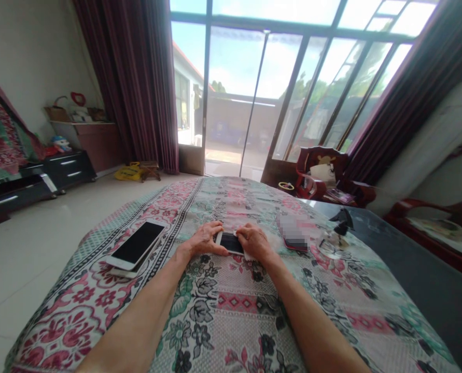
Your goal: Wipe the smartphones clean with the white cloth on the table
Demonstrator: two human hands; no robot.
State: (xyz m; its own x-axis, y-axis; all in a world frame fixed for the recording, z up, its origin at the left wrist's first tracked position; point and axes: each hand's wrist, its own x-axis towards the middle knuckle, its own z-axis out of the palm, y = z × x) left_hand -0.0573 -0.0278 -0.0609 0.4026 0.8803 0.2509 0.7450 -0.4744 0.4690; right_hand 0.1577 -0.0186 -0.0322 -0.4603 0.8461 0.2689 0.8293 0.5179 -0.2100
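Note:
A white-framed smartphone (pixel 231 242) with a dark screen lies on the patterned tablecloth (pixel 238 321) in front of me. My left hand (pixel 207 239) grips its left end, thumb along the near edge and fingers at the far edge. On the phone's right part my right hand (pixel 253 241) is closed, fingertips pressed down on the screen. A thin white piece of tissue or cloth (pixel 248 256) shows under that hand, mostly hidden. To the left, a larger white smartphone (pixel 139 243) rests on another pale phone (pixel 127 273), both flat on the cloth.
Right of my hands lies a dark, red-edged flat object (pixel 296 244), partly blurred out. Farther right are a clear plastic item (pixel 331 249) and a black object (pixel 343 221). A dark grey table (pixel 405 259) adjoins on the right; a wooden chair (pixel 318 176) stands beyond.

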